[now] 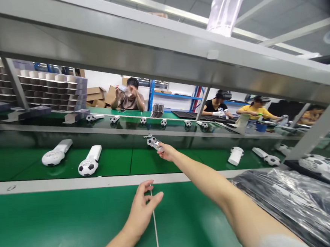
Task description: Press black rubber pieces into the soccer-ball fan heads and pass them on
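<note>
Your right grip [165, 152] is closed on a white soccer-patterned gadget [154, 143], while your left grip [142, 209] sits half open at a thin white cord [155, 229] on the green counter [48, 225].

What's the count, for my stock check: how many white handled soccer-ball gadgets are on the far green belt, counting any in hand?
White plastic soccer-ball-headed gadgets lying on the green belt: 4
Same gadget standing upright: 1
Same gadget held in the right hand: 1
Total: 6
</note>
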{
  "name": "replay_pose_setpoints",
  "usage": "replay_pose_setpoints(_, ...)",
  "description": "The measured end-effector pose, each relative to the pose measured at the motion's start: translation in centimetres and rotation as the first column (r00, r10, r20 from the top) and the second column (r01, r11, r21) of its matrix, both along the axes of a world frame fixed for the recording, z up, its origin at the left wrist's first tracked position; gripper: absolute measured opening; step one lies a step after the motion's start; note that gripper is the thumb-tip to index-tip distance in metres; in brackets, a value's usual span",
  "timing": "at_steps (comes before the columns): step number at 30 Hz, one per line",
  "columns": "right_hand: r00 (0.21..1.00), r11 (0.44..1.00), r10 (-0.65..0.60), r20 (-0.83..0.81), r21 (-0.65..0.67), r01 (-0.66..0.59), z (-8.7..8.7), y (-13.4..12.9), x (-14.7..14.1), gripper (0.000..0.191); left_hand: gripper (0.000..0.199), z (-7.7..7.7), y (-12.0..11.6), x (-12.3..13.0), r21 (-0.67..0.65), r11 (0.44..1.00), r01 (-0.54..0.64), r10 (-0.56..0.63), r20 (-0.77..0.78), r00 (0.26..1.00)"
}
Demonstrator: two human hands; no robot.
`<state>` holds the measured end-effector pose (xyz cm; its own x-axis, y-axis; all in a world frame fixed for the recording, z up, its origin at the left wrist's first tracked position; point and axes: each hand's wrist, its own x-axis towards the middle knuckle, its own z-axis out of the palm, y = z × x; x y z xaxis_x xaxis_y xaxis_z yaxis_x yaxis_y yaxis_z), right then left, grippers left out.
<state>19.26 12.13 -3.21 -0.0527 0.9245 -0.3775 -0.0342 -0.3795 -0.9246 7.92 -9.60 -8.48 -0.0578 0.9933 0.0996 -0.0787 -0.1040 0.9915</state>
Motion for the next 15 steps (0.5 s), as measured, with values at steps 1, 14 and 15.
replay_pose_setpoints(1, 1.0, 1.0, -0.022, -0.019, 0.004, 0.022, 0.1, 1.4, -1.1, 0.02, 0.056, 0.0, 0.1, 0.1, 0.008, 1.0, 0.009, -0.009, -0.026, 1.0)
replay_pose_setpoints(14, 0.968, 0.963, -0.233, -0.093, 0.116, 0.243, 2.6, 9.8, -2.5, 0.025, 0.045, 1.1, -0.7, 0.0, 0.055, 0.989, 0.139, -0.122, -0.246, 0.961)
replay_pose_setpoints(15, 0.971, 0.968, -0.229, -0.071, 0.09, 0.235, 2.2, 9.1, -1.8, 0.025, 0.045, 1.3, -0.8, 0.1, 0.043, 0.988, 0.149, -0.133, -0.258, 0.957)
